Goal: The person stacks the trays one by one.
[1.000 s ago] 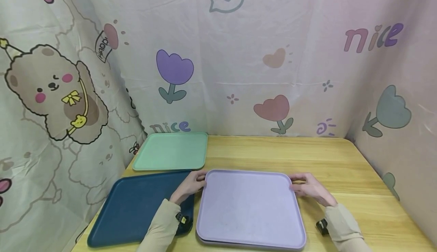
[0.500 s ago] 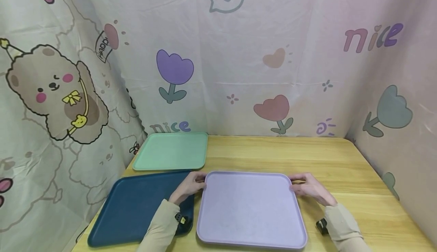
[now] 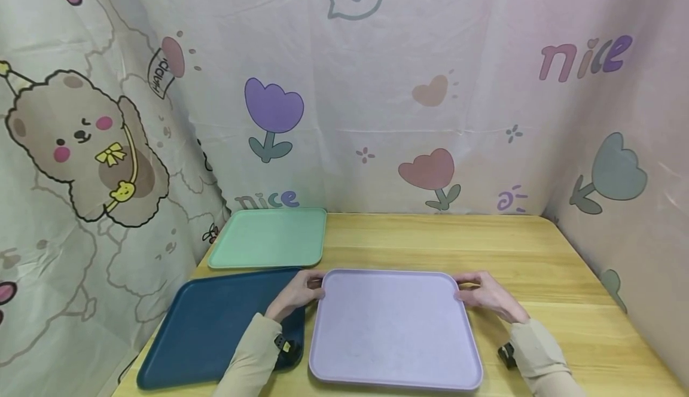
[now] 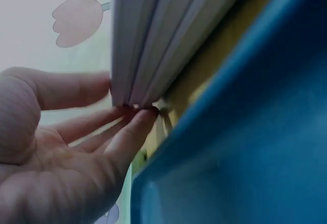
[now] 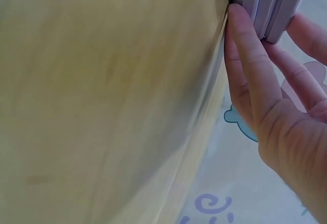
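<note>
A stack of lavender trays point(image 3: 395, 328) lies near the front of the table, its layered rims point(image 4: 153, 40) showing in the left wrist view. My left hand point(image 3: 296, 294) holds the far left corner, thumb at the top rim and fingertips against the lower rims. On the opposite side my right hand point(image 3: 491, 296) grips the far right corner; the right wrist view shows its fingers point(image 5: 255, 66) along the edges of the stacked trays point(image 5: 268, 4). Left of the stack lies a dark blue tray point(image 3: 220, 325), partly covered by my left forearm.
A mint green tray point(image 3: 269, 238) lies at the back left of the wooden table point(image 3: 430, 238), just behind the blue one. Printed curtains point(image 3: 366, 116) hang along the back and both sides. Bare wood stretches behind and to the right of the stack.
The dark gap under the top lavender tray's front edge has closed, and the rims look lined up there. Both hands keep nearly the same places.
</note>
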`<act>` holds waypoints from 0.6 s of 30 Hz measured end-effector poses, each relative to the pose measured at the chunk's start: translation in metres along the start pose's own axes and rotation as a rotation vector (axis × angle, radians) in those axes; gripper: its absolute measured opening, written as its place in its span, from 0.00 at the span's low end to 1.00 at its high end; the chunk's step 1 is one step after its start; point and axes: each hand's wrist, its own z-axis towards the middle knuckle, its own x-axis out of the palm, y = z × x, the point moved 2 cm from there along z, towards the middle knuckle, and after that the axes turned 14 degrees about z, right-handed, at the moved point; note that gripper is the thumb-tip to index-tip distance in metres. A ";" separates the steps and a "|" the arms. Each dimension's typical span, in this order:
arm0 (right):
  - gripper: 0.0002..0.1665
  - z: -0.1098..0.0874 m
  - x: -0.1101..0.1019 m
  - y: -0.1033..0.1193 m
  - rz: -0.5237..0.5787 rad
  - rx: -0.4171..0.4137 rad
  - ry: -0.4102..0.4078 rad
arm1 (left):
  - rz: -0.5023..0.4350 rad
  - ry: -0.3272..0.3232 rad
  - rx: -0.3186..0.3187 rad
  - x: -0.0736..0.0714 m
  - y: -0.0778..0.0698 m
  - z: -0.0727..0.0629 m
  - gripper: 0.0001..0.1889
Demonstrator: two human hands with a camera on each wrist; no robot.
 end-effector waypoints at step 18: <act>0.35 -0.004 -0.003 0.001 0.097 0.022 -0.078 | 0.181 -0.135 -0.128 -0.030 0.014 0.022 0.28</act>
